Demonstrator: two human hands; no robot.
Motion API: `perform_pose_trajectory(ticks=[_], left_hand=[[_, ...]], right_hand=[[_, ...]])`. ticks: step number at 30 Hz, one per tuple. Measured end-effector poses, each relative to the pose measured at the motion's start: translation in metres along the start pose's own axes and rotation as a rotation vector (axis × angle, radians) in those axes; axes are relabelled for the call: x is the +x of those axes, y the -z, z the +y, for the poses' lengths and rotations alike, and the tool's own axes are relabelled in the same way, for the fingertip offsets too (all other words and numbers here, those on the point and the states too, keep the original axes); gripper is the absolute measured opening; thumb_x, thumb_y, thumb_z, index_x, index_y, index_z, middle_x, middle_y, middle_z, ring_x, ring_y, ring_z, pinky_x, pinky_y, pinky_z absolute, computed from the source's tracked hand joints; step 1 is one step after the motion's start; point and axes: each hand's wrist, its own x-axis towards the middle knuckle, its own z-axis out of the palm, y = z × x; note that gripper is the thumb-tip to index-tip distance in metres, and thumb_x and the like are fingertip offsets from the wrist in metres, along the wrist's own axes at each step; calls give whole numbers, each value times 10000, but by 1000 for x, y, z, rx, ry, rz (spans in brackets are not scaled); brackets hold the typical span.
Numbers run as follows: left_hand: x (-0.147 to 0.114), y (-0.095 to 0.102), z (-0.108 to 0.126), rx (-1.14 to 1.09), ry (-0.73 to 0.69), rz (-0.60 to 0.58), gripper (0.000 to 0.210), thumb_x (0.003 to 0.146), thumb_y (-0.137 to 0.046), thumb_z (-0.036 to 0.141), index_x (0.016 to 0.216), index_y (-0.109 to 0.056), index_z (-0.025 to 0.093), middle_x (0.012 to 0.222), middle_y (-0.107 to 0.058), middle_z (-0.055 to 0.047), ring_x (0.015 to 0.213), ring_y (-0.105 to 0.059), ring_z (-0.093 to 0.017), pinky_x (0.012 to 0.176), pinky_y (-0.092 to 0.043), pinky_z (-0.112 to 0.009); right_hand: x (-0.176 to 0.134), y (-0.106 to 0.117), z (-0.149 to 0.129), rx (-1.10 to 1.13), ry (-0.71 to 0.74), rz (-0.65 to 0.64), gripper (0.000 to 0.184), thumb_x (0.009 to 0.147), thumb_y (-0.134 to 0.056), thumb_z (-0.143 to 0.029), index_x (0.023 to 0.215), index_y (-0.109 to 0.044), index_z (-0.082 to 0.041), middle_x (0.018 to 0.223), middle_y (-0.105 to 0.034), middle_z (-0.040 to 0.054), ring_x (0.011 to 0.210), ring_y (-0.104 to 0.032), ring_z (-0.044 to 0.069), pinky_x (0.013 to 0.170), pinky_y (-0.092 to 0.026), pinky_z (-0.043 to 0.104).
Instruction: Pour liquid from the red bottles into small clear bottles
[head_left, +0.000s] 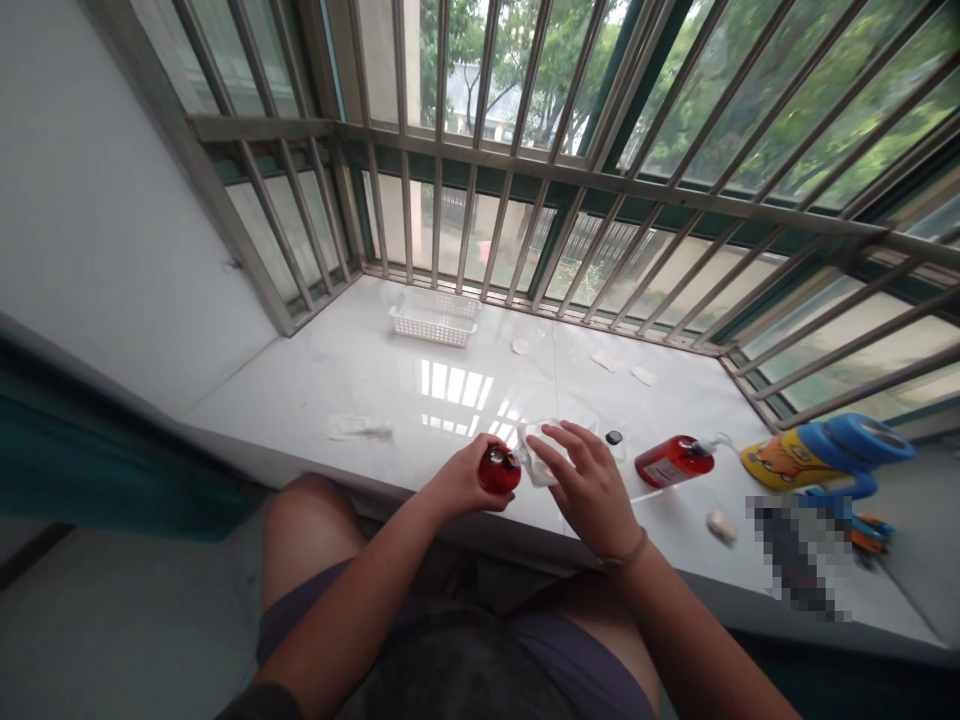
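My left hand [466,478] is wrapped round a small red bottle [498,472], its open-looking neck tipped to the right. Just beside the neck, my right hand [589,480] has its fingers over a thin white tissue or pad [538,462], with the thumb underneath. The bottle's neck and the white piece meet or nearly meet; I cannot tell which. A small black cap [614,438] lies on the white ledge, right of my right fingers. Further right, a red pump bottle [673,462] with a white label lies or leans on the ledge.
A white perforated basket [433,325] stands near the barred window. Flat white pieces [604,361] lie on the white ledge [285,385], with a crumpled white wad [721,527] at right. A yellow and blue flask [817,452] is by the right wall. A pale strip [352,428] lies left.
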Motion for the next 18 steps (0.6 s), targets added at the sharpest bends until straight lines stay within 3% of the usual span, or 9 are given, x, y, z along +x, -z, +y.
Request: perform_pose_trajectory(ticks=[6,10,13,18], left_hand=[[-4,3,-8,-39,53,115,757,649,-957,324,1291,-560,268,1252,-718,-51,1118,-715,-264,1032,-565,-400],[2,10,-19,-65,112,214,753,676,-956,359,1306,-556,263,1261,-717,-71,1157,-710,-274,1059,-559,-421],[18,17,-28,-67,126,290,762,696,-956,405,1325,-548,265,1309,-701,-85,1211,-694,-284,1102,-541,-451],[55,28,-34,-48,90,342,765,702,-959,410,1333,-554,263,1348,-688,-91,1266,-677,-292,1155,-515,-483]], right_hand=[[-34,-35,-3,198,-293,149,586,987,-726,-286,1532,-512,-256,1388,-640,154,1292,-612,340,1097,-550,583],[-68,-58,1,239,-544,193,750,914,-796,-573,1501,-497,-214,1355,-643,170,1272,-617,370,1085,-553,602],[-92,-73,13,283,-702,200,834,882,-788,-664,1500,-470,-204,1368,-631,185,1247,-645,386,1045,-579,613],[-116,-94,36,281,-632,197,851,908,-769,-648,1533,-402,-202,1384,-637,205,1254,-674,393,1034,-599,611]])
